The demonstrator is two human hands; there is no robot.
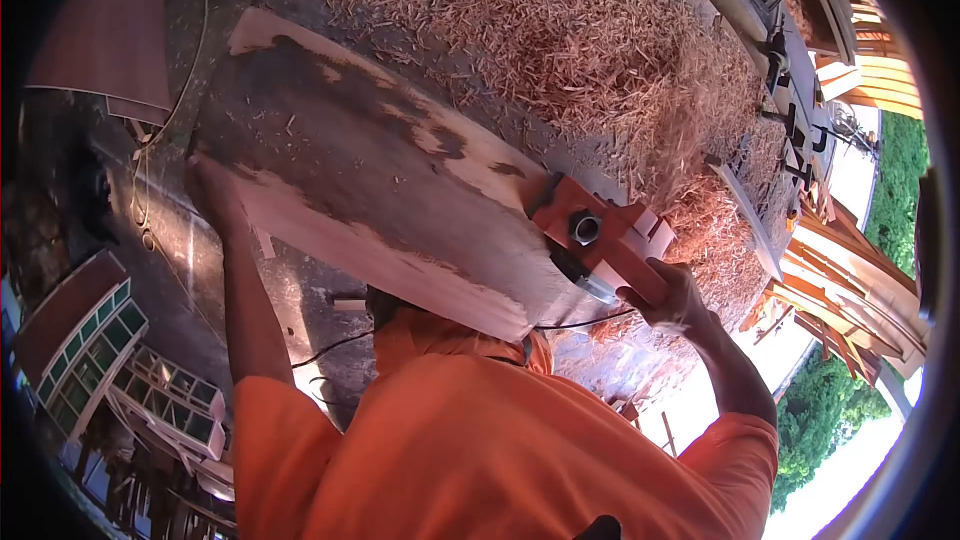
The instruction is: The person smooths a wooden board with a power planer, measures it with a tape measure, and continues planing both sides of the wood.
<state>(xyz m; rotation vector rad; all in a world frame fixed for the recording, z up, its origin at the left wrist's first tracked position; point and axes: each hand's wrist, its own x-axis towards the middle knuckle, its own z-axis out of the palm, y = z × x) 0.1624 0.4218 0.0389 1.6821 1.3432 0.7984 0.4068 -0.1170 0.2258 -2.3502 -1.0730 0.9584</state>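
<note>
A long wooden plank (370,190) lies slanted in front of me, its face dark and weathered with pale planed strips along the edges. My left hand (213,192) rests on the plank's far left end and holds it. An orange electric planer (592,230) sits on the plank's right end. My right hand (668,292) is closed around the planer's handle. My orange shirt (480,440) fills the lower middle of the view and hides the plank's near edge there.
A big heap of wood shavings (560,30) lies behind the plank. A black power cord (330,345) trails below it. Stacked timber (860,270) and a machine (790,70) stand at the right, window frames (100,360) at the lower left, a brown panel (110,30) at the upper left.
</note>
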